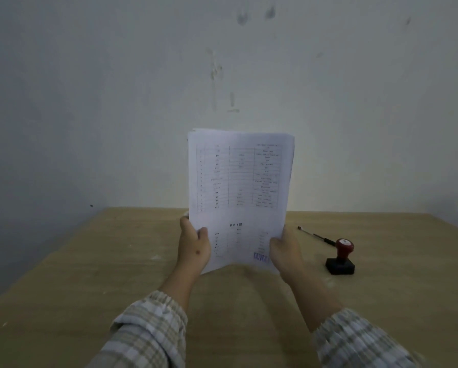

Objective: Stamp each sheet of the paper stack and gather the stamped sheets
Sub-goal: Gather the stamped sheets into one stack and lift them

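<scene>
I hold a stack of printed sheets (238, 187) upright above the table, its printed tables facing me. My left hand (193, 245) grips the lower left edge and my right hand (285, 252) grips the lower right corner. A blue stamp mark (260, 256) shows on the front sheet near my right thumb. The stamp (341, 257), with a red handle and a black base, stands on the table to the right of the stack, apart from both hands.
A pen (316, 235) lies on the wooden table (90, 261) just behind the stamp. A pale scuffed wall (143, 102) rises right behind the table's far edge.
</scene>
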